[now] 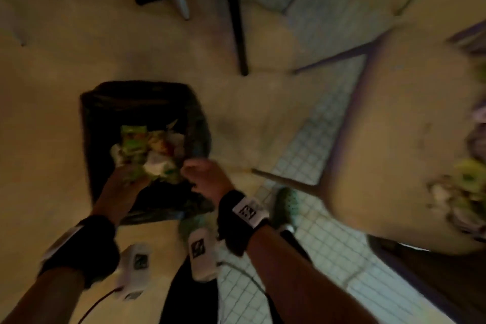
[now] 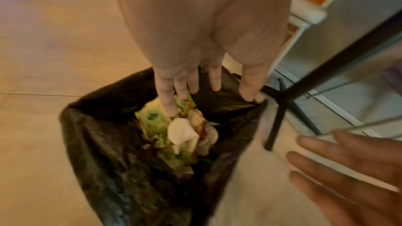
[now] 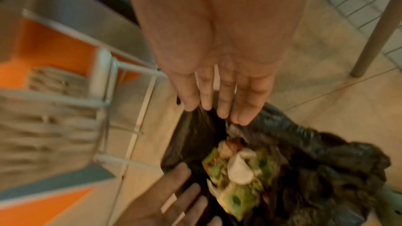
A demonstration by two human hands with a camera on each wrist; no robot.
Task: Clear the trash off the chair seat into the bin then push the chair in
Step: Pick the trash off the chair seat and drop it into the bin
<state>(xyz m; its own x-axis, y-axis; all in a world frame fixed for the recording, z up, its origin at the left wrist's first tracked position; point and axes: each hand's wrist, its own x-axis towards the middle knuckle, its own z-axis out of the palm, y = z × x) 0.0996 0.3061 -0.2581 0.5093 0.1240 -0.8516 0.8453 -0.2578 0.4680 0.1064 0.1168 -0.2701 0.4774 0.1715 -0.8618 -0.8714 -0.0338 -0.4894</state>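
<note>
both hands, left hand [image 1: 123, 187] and right hand [image 1: 207, 176], spread-fingered over crumpled wrappers [image 1: 142, 150] in black-lined bin [image 1: 105, 102].

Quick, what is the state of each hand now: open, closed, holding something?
Left hand: open, fingers straight over the bin, holding nothing.
Right hand: open, holding nothing.

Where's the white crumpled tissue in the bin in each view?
Head: white crumpled tissue left of centre, atop the trash, between the two hands.
Left wrist: centre, just below the left hand fingertips.
Right wrist: lower right of centre, below the right hand.
Shared landmark: the black bin bag, around the trash in all three.
</note>
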